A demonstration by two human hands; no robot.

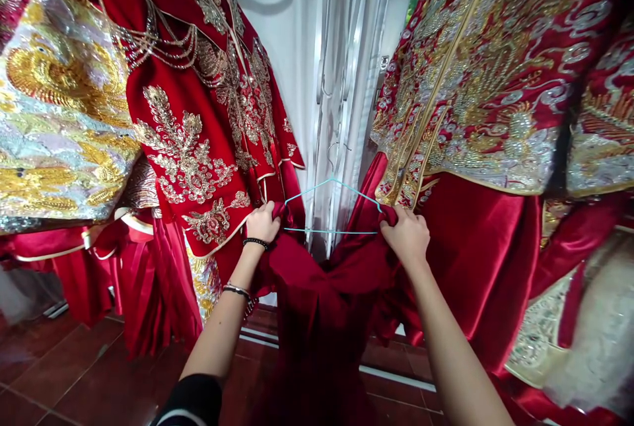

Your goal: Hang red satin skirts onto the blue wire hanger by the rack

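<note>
A dark red dress point(324, 307) hangs in front of me on a thin light-blue wire hanger point(331, 179). My left hand point(263, 222) is closed round the dress's left shoulder, at that end of the hanger. On the opposite side my right hand point(407, 231) grips the other shoulder of the dress. The hanger's hook points up, and its crossbar shows between my hands above the neckline. The lower part of the dress drops into shadow, where its hem cannot be made out.
Embroidered red jackets hang close on both sides, one with bead strings point(208, 82) at left and one with gold and silver patterns point(475, 82) at right. Behind are a white curtain point(277, 23) and metal poles. Below lies a tiled floor point(74, 373).
</note>
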